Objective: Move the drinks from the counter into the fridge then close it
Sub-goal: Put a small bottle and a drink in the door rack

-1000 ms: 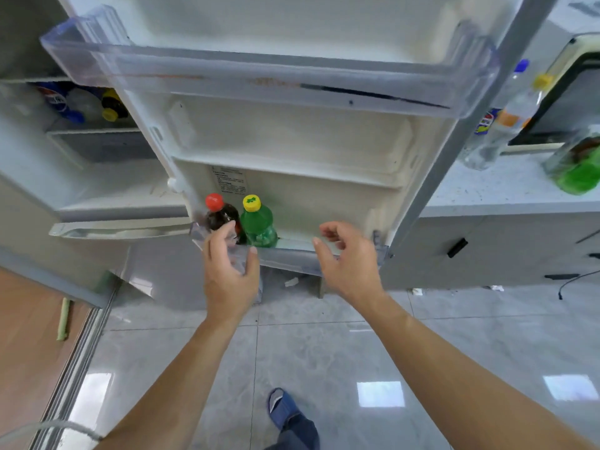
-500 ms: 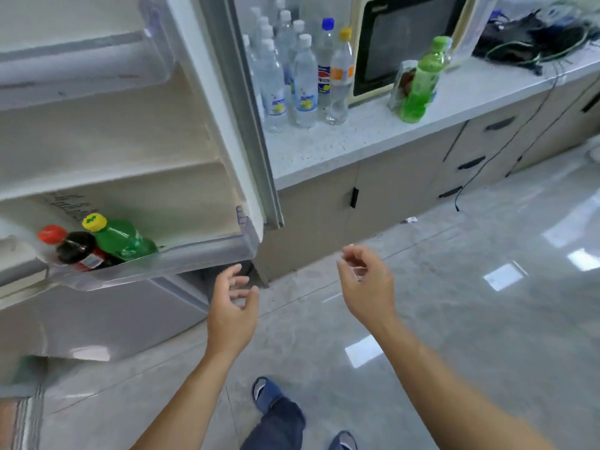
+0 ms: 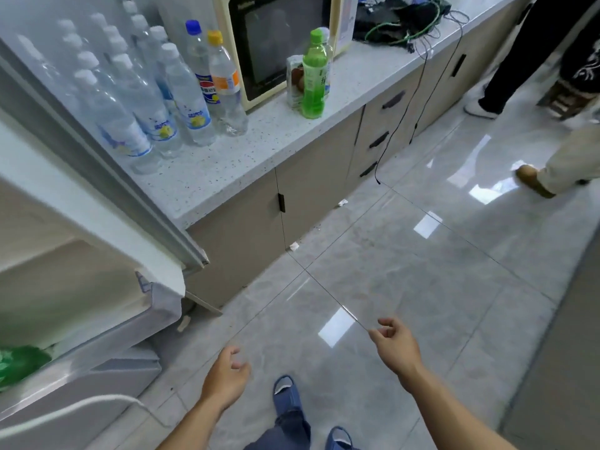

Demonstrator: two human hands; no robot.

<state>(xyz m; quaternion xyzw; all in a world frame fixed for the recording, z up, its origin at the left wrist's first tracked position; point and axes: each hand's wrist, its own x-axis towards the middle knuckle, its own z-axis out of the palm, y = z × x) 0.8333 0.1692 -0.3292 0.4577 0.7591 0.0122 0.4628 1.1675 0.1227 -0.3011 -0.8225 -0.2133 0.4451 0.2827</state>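
Note:
Several clear water bottles [image 3: 188, 92] stand together on the speckled counter [image 3: 227, 170], with a blue-capped Pepsi bottle [image 3: 203, 69] and an orange-capped bottle [image 3: 227, 82] behind them. A green bottle [image 3: 313, 76] stands further right beside a small carton [image 3: 293, 82]. The open fridge door [image 3: 107, 228] fills the left; a green bottle [image 3: 19, 362] shows in its bottom shelf. My left hand [image 3: 227, 375] and my right hand [image 3: 394, 345] hang over the floor, fingers loosely curled, holding nothing.
A microwave [image 3: 276, 43] sits at the back of the counter, with tangled cables [image 3: 406, 27] to its right and a cord hanging over the drawers [image 3: 380, 138]. Other people's legs [image 3: 552, 92] are at the far right. A white cable [image 3: 65, 414] crosses bottom left.
My view has swung right from the fridge door shelf to the counter. Both hands left the door shelf and dropped low over the floor, empty.

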